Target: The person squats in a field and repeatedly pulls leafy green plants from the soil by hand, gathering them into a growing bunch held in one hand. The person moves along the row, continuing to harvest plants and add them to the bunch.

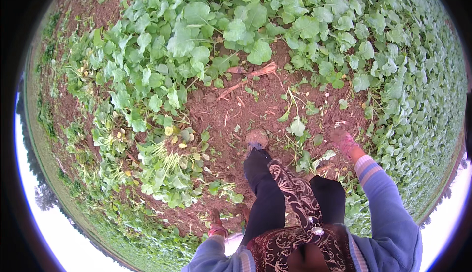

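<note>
My right hand (343,142), in a soil-stained pink glove or wrap, hangs low over the bare soil. The leafy green crop (398,132) stands just to its right. No held thing can be made out, and its fingers blur into the soil. My left hand (217,226), with pink at the wrist, is down by my left side, and I cannot see anything in it. Nearby lies a pile of pulled leafy plants (171,168), their pale stems bunched together. Between my hands, a few loose plants (297,126) lie on the soil.
A muddy shoe (257,138) stands on the reddish soil (236,113) before me. Dry stalk pieces (261,71) lie ahead, near the edge of dense broad-leaved plants (236,21). More uprooted bunches (114,135) lie to the left. A patterned scarf (297,191) hangs in front of my legs.
</note>
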{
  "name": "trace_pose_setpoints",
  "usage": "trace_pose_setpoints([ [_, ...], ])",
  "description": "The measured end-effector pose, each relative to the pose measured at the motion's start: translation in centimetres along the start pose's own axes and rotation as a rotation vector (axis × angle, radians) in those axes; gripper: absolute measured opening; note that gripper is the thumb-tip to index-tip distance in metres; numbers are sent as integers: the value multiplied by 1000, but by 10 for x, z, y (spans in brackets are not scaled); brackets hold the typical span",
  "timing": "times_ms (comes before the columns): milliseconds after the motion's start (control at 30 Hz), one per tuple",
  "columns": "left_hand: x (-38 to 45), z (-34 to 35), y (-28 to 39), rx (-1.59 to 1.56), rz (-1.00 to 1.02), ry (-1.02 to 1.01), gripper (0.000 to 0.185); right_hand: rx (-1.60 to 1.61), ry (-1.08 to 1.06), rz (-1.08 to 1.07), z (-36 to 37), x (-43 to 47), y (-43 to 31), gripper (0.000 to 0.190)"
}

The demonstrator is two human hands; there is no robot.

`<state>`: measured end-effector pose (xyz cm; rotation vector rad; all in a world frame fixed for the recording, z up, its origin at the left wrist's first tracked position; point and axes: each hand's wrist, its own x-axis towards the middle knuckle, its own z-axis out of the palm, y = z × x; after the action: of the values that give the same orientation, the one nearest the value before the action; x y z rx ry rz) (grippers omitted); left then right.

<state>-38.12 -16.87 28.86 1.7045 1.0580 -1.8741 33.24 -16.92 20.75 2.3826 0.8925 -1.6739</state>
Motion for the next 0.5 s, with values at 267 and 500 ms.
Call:
trace_pose_setpoints([
  [267, -20, -126, -7, -430, -218, -186, 60, 720, 116, -194, -27, 28, -106, 27],
  [500, -66, -240, 25, -365, -243, -164, 55, 1161, 119, -49, -75, 26, -60, 28],
])
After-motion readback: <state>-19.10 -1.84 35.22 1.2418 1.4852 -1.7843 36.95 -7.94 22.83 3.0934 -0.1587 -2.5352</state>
